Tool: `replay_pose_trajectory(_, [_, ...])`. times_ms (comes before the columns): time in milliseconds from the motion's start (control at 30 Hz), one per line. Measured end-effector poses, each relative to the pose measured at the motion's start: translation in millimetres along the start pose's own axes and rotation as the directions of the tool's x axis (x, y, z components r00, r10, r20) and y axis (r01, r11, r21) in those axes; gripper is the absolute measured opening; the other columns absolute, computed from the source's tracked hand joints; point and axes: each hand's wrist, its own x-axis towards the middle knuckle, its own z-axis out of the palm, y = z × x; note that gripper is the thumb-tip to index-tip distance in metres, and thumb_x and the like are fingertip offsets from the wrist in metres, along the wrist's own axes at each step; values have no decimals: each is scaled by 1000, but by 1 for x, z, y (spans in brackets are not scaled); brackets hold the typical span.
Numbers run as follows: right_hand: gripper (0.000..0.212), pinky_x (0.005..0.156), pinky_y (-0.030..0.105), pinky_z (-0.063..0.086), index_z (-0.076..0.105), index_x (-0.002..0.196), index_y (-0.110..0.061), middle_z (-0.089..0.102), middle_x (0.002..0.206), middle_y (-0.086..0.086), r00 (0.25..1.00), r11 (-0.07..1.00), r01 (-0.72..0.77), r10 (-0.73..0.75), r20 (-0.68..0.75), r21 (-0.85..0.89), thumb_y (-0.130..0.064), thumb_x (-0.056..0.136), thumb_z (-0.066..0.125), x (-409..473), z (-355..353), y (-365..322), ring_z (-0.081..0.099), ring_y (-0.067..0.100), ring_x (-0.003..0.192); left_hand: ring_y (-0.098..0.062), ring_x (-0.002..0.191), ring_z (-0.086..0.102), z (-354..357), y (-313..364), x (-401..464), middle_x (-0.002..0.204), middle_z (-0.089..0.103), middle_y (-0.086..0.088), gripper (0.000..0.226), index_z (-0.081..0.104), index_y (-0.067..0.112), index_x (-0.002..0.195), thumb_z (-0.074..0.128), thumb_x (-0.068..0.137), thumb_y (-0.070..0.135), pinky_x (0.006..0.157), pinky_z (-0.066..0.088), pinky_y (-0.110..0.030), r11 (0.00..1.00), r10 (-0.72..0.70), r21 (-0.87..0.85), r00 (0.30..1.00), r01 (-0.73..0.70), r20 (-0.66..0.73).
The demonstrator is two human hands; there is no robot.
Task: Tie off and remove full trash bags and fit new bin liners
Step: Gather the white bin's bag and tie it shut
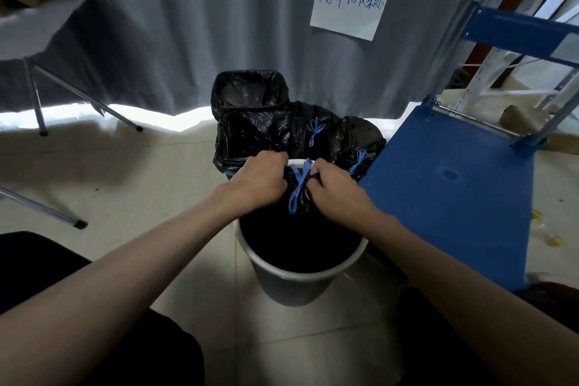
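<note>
**Both hands bunch the neck of a black bag in the white bin**

The left hand [261,177] and the right hand [335,189] are curled tight on the gathered top of the black trash bag [297,238], which sits inside the round white bin [293,276] just below the fingers. Between the two sets of fingers hangs the blue drawstring [297,189], its loops trailing down over the bag. Just beyond the fingers stands a square bin with a black liner [250,94] fitted over its rim, and to the right of it lie two tied black bags [347,138] with blue ties. To the right of the right fingers stands a blue platform [454,197]. A paper sign [351,3] hangs on the grey curtain [194,25] behind.
</note>
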Motion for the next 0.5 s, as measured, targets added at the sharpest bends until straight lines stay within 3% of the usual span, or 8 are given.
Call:
replay_pose_trajectory(67, [10, 64, 37, 37, 41, 90, -20, 49, 87, -1, 999, 1000, 21, -21, -37, 14, -27, 96, 38, -2, -9, -4, 51, 23, 82, -38, 105, 55, -11, 4, -4, 110, 61, -16, 12, 46, 14, 90, 47, 84, 4, 73, 30, -34, 1000, -3, -29, 999, 2, -50])
replay_pose_trajectory(167, [7, 73, 45, 46, 40, 91, -22, 51, 90, -1, 993, 997, 48, -41, -111, 65, -27, 96, 37, -8, -25, -16, 54, 25, 85, -37, 100, 57, -30, 10, -10, 105, 61, -15, 13, 47, 15, 89, 47, 84, 3, 72, 33, -34, 995, -2, -99, 988, -14, -153])
replay_pose_trajectory(233, [8, 68, 46, 53, 41, 90, -20, 53, 91, 3, 986, 981, 75, -46, -162, 177, -23, 97, 38, -12, -36, -28, 60, 26, 77, -37, 97, 57, -41, 13, -11, 102, 62, -14, 13, 51, 13, 90, 48, 83, 2, 72, 35, -35, 989, -2, -142, 970, -34, -244])
replay_pose_trajectory(333, [7, 42, 25, 50, 43, 94, -12, 55, 101, 14, 972, 906, 115, -17, -235, 408, -15, 99, 39, -16, -56, -49, 66, 29, 68, -37, 93, 56, -62, 16, -11, 95, 62, -13, 8, 50, 14, 88, 49, 83, 7, 72, 40, -37, 979, 7, -186, 926, -83, -376])
replay_pose_trajectory(433, [7, 37, 16, 43, 45, 101, -10, 51, 100, 12, 947, 844, 159, 16, -320, 512, -12, 100, 39, -14, -84, -73, 67, 32, 68, -37, 84, 55, -91, 22, -4, 83, 58, -10, 5, 48, 13, 84, 44, 82, 15, 72, 46, -43, 969, -13, -224, 878, -107, -478])
replay_pose_trajectory(500, [6, 36, 16, 41, 44, 102, -11, 50, 97, 10, 930, 813, 203, 15, -368, 546, -12, 100, 39, -8, -105, -89, 68, 32, 65, -31, 79, 49, -115, 29, 4, 81, 54, -7, 4, 47, 11, 83, 46, 88, 11, 66, 36, -37, 964, -37, -243, 855, -105, -517])
